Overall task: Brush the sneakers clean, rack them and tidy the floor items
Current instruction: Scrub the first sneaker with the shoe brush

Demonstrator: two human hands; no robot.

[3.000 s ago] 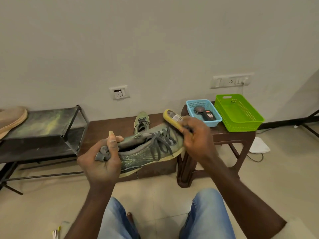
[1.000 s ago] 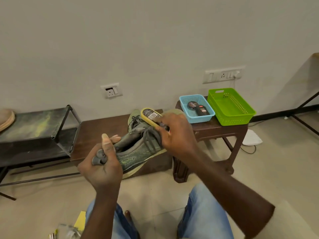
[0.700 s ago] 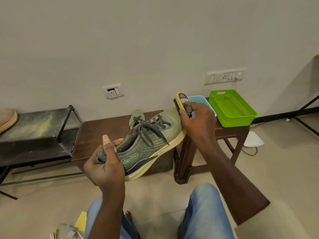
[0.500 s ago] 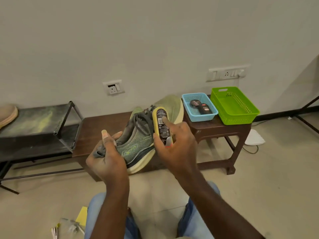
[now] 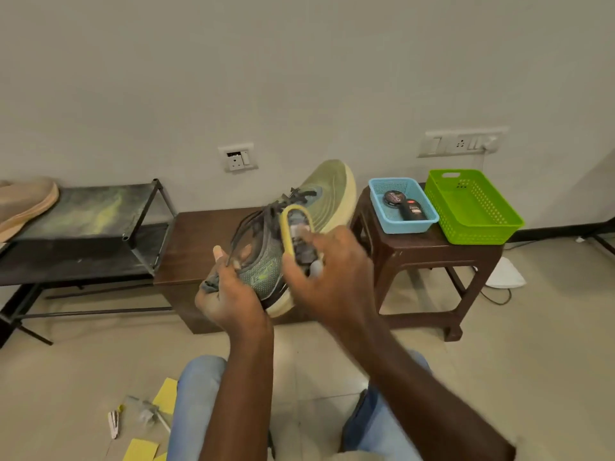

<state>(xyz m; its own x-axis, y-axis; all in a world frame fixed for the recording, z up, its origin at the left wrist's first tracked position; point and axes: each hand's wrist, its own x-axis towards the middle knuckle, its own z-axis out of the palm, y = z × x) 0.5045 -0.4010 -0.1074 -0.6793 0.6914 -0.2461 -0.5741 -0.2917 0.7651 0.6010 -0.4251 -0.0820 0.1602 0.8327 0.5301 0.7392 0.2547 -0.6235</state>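
Observation:
My left hand (image 5: 229, 297) grips the heel of a grey-green sneaker (image 5: 319, 197), which is held up with its toe pointing away toward the wall. Grey laces hang loose over its tongue. My right hand (image 5: 329, 271) holds a yellow-backed shoe brush (image 5: 294, 227) against the sneaker's side, near the laces; the brush is blurred. The second sneaker is hidden behind the held one. A black metal shoe rack (image 5: 96, 224) stands at the left by the wall.
A low brown bench (image 5: 199, 241) sits behind the shoe. A brown stool (image 5: 429, 254) carries a blue basket (image 5: 386, 214) with polish items and a green basket (image 5: 472, 207). A tan shoe (image 5: 26, 204) lies on the rack. Yellow paper pieces (image 5: 164, 395) and small clutter lie on the floor.
The brush swept from the laces to the toe and back onto the sneaker's side. The sneaker has tipped up, toe higher. My left hand kept its hold on the heel.

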